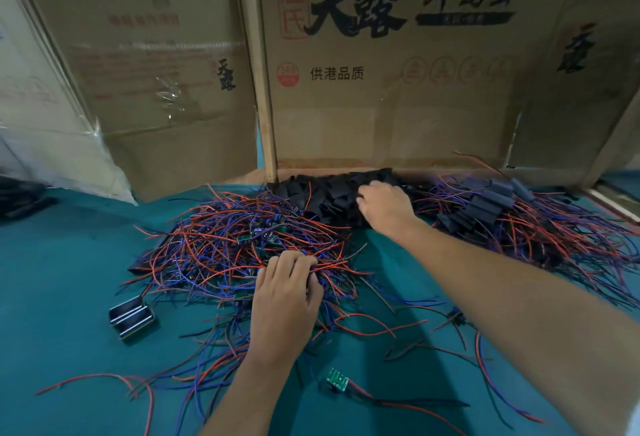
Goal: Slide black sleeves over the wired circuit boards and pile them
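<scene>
Worktop point(62, 279), green, w/ big tangle of red & blue wired circuit boards point(221, 245) at centre. Left hand point(284, 300) rests on tangle's near edge, fingers curled into the wires, pinching some. Right hand point(382, 205) reaches to heap of black sleeves point(322, 196) at the back by cardboard boxes point(381, 89); fingers curled into heap, can't tell if holding one. Sleeved pile point(491, 207) lies to the right. One loose board point(337, 380) near front.
</scene>
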